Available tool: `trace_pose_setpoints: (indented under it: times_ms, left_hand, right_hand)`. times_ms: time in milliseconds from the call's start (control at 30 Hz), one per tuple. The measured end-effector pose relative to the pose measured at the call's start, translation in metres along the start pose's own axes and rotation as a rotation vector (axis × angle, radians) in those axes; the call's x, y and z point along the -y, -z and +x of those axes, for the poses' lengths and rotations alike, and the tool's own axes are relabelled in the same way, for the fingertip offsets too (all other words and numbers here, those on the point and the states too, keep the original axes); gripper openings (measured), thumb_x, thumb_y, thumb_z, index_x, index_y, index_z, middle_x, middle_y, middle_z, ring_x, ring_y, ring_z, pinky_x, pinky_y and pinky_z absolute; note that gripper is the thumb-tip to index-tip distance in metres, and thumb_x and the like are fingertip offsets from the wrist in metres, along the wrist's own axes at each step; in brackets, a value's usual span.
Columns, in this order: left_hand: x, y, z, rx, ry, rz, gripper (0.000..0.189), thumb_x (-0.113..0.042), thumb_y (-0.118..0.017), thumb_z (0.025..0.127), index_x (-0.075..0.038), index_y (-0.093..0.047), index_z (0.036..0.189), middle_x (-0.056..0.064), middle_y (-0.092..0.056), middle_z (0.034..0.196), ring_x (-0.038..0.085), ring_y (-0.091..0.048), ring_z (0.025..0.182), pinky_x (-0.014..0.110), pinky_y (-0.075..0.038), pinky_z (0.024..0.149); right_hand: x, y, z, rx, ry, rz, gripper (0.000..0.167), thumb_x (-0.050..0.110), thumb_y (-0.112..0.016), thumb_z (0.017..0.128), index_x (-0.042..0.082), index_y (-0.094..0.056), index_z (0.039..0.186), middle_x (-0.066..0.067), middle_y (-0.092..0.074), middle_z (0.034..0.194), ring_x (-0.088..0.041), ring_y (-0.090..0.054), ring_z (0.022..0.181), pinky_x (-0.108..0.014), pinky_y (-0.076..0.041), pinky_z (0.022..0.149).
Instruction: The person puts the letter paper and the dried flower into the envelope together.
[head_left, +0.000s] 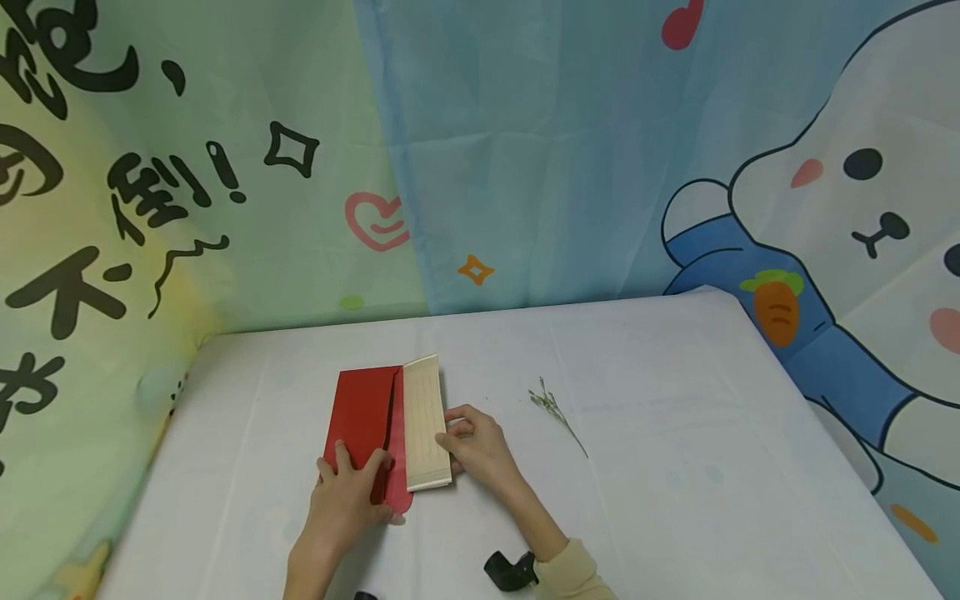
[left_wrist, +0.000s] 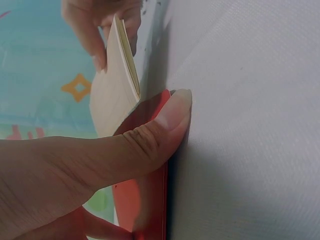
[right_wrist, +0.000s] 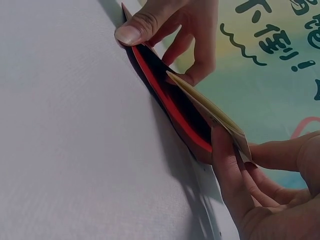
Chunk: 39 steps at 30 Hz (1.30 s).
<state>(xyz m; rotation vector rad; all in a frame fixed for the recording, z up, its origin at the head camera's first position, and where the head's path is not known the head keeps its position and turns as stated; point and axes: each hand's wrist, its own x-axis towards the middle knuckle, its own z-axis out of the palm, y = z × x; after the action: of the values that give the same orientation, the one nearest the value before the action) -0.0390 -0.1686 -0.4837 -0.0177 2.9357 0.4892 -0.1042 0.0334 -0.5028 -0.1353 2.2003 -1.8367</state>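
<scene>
While the left hand (head_left: 341, 504) grips a red envelope (head_left: 362, 417), the right hand (head_left: 482, 448) pinches folded cream paper (head_left: 426, 421).
Head view: the envelope is on a white tablecloth (head_left: 675, 467), the paper at its open right side. Left wrist: the thumb (left_wrist: 172, 115) crosses the envelope's edge. Right wrist: thumb and fingers clasp the paper.

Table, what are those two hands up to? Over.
Left hand gripping red envelope. Right hand pinching cream booklet at envelope's open side. Sprig lying apart, nothing visibly blocking.
</scene>
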Motion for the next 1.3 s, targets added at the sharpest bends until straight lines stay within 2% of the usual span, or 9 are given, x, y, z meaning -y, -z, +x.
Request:
trace_pose_setpoints:
  times_ms: [267, 533, 800, 1067, 1300]
  left_hand:
    - [-0.0013, 0.0002, 0.0000, 0.006, 0.009, -0.006, 0.077, -0.035, -0.099, 0.060, -0.017, -0.060, 0.123, 0.042, -0.038, 0.142, 0.068, -0.040, 0.121, 0.067, -0.055, 0.085]
    - [-0.0020, 0.0003, 0.0000, 0.028, 0.051, -0.011, 0.078, -0.032, -0.099, 0.058, -0.020, -0.060, 0.125, 0.040, -0.036, 0.147, 0.068, -0.037, 0.126, 0.069, -0.053, 0.089]
    - [-0.0017, 0.0010, 0.0000, 0.028, 0.045, -0.007, 0.078, -0.032, -0.099, 0.059, -0.021, -0.060, 0.125, 0.040, -0.037, 0.146, 0.068, -0.037, 0.126, 0.069, -0.053, 0.090]
    - [-0.0014, -0.0015, 0.0013, 0.039, 0.047, 0.001, 0.078, -0.033, -0.099, 0.060, -0.018, -0.060, 0.126, 0.041, -0.037, 0.144, 0.068, -0.037, 0.125, 0.069, -0.053, 0.089]
    - [-0.0025, -0.0001, 0.0010, 0.031, 0.042, 0.012, 0.077, -0.034, -0.099, 0.061, -0.018, -0.060, 0.125, 0.042, -0.037, 0.144, 0.070, -0.038, 0.125, 0.069, -0.053, 0.090]
  right_hand:
    - [-0.0010, -0.0025, 0.0002, 0.002, 0.003, -0.004, 0.032, 0.006, -0.071, 0.093, -0.005, -0.062, 0.122, -0.015, -0.072, 0.087, -0.017, -0.071, 0.066, -0.035, -0.060, 0.055]
    - [0.0030, -0.0043, -0.0004, 0.007, -0.007, 0.002, 0.033, 0.006, -0.072, 0.093, -0.006, -0.063, 0.122, -0.016, -0.072, 0.087, -0.020, -0.071, 0.064, -0.038, -0.061, 0.056]
    - [0.0020, -0.0053, 0.0002, 0.006, 0.003, -0.005, 0.033, 0.005, -0.072, 0.092, -0.007, -0.062, 0.122, -0.016, -0.072, 0.086, -0.021, -0.071, 0.063, -0.038, -0.060, 0.055]
    - [0.0011, -0.0065, 0.0009, 0.009, -0.004, -0.007, 0.033, 0.006, -0.072, 0.093, -0.006, -0.062, 0.122, -0.017, -0.072, 0.086, -0.022, -0.071, 0.063, -0.036, -0.060, 0.054]
    - [-0.0004, -0.0090, 0.0029, 0.014, -0.007, -0.027, 0.032, 0.006, -0.071, 0.093, -0.005, -0.062, 0.122, -0.013, -0.073, 0.086, -0.018, -0.069, 0.060, -0.030, -0.058, 0.052]
